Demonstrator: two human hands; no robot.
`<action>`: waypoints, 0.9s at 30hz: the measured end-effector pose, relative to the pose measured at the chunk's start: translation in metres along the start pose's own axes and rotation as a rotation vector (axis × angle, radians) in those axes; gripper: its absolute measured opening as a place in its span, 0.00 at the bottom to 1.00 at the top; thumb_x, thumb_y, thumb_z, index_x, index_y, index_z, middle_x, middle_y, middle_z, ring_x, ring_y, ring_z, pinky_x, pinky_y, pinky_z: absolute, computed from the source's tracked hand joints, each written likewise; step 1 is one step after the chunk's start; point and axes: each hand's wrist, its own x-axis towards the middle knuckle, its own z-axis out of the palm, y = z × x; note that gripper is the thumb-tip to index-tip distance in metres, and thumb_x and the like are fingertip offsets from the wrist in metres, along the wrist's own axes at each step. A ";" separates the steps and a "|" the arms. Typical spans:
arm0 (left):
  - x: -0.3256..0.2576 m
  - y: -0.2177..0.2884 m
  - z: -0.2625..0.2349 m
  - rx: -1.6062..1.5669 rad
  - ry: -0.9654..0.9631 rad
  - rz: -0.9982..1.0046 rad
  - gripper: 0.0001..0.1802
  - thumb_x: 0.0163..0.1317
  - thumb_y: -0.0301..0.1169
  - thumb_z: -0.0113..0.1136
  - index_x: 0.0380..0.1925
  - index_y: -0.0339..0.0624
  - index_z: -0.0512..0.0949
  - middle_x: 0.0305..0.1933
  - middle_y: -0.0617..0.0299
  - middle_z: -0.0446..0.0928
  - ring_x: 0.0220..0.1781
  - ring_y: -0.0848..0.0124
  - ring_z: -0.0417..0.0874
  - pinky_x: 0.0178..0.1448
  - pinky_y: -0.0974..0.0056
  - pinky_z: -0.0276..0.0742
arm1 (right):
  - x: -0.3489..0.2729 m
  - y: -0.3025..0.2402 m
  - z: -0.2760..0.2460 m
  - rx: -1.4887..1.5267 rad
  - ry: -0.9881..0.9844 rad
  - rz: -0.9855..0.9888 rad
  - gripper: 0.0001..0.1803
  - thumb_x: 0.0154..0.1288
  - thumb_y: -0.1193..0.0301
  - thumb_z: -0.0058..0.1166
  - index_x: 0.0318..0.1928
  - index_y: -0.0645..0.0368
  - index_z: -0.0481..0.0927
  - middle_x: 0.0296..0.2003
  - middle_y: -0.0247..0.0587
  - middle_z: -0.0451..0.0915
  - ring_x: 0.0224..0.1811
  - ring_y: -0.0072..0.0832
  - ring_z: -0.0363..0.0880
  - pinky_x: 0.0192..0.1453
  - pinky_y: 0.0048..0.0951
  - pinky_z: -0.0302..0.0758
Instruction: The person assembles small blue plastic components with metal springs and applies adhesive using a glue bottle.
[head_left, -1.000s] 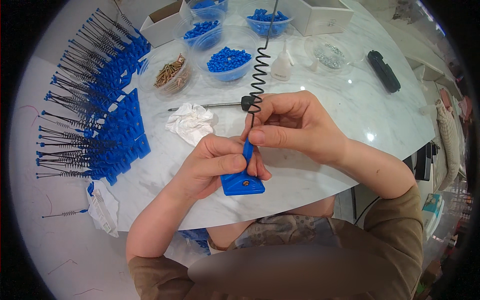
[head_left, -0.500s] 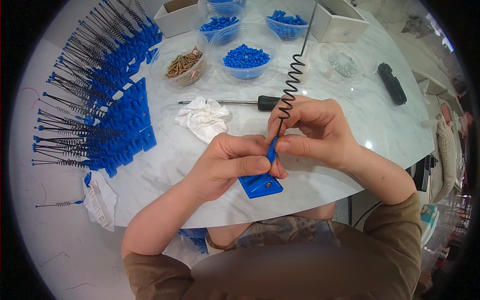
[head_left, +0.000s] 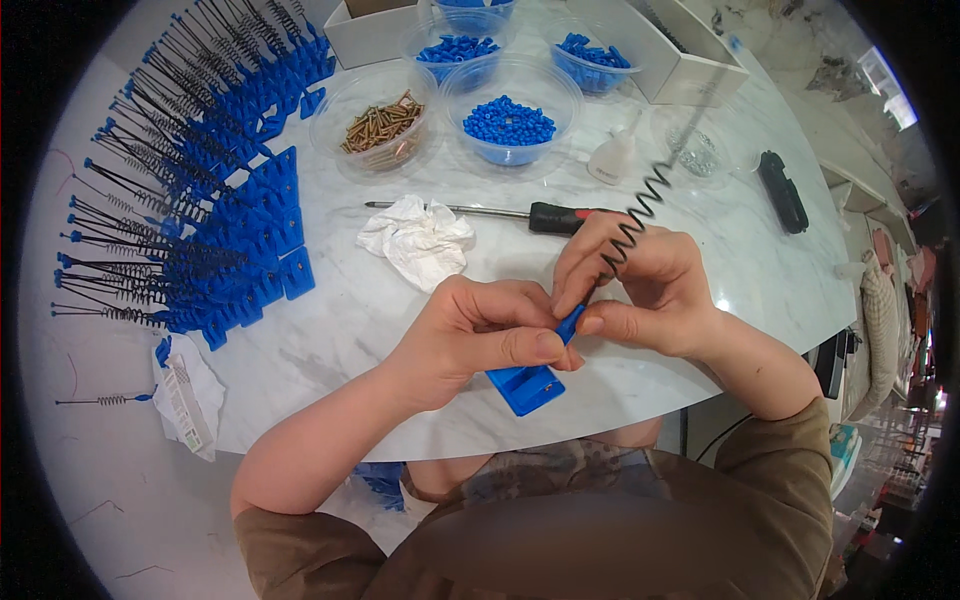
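My left hand [head_left: 480,340] is closed round a blue plastic bracket [head_left: 530,393], whose flat base sticks out below the fingers. From the bracket's narrow stem, a black spring wire [head_left: 638,218] rises up and to the right, coiled in its lower part and blurred towards its tip. My right hand [head_left: 655,290] pinches the wire's lower end, just where it meets the stem. Thumb and fingertips partly hide that joint. Beyond the right fingers, a screwdriver [head_left: 552,217] with a black and red handle lies on the table.
Crumpled white tissue [head_left: 415,240] lies left of my hands. Farther back stand clear bowls of brass-coloured screws [head_left: 385,128], blue beads [head_left: 508,122] and blue sleeves [head_left: 590,50]. Rows of blue brackets with wires [head_left: 230,240] line the left edge. A black tool [head_left: 782,190] lies right.
The spring wire has tilted farther to the right, and its tip has blurred. Both hands have shifted slightly down and right in view, keeping hold of bracket and wire.
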 end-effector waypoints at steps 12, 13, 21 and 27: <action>0.000 0.000 -0.001 0.045 -0.009 0.044 0.06 0.56 0.26 0.66 0.31 0.35 0.84 0.33 0.60 0.79 0.36 0.76 0.77 0.41 0.71 0.70 | -0.001 -0.001 -0.001 -0.008 -0.035 -0.041 0.08 0.49 0.77 0.66 0.31 0.67 0.84 0.37 0.42 0.79 0.40 0.30 0.78 0.37 0.24 0.74; 0.000 0.000 -0.001 0.055 -0.011 0.055 0.05 0.55 0.26 0.67 0.30 0.35 0.84 0.33 0.60 0.79 0.36 0.76 0.77 0.41 0.71 0.70 | 0.000 -0.002 -0.002 -0.024 -0.048 -0.048 0.08 0.48 0.77 0.66 0.31 0.66 0.84 0.36 0.41 0.79 0.40 0.30 0.78 0.38 0.25 0.74; 0.001 -0.001 -0.001 0.251 -0.011 0.160 0.04 0.53 0.24 0.68 0.28 0.34 0.83 0.31 0.60 0.79 0.35 0.75 0.77 0.40 0.71 0.69 | 0.000 0.000 -0.007 -0.067 -0.111 -0.084 0.09 0.44 0.78 0.69 0.30 0.62 0.85 0.34 0.39 0.81 0.38 0.30 0.78 0.40 0.28 0.74; 0.001 0.002 -0.002 0.345 -0.020 0.142 0.05 0.53 0.25 0.69 0.28 0.36 0.84 0.31 0.61 0.79 0.35 0.75 0.77 0.40 0.70 0.70 | 0.002 0.001 -0.009 -0.054 -0.159 -0.045 0.10 0.43 0.77 0.71 0.30 0.62 0.85 0.33 0.38 0.80 0.38 0.30 0.79 0.41 0.28 0.74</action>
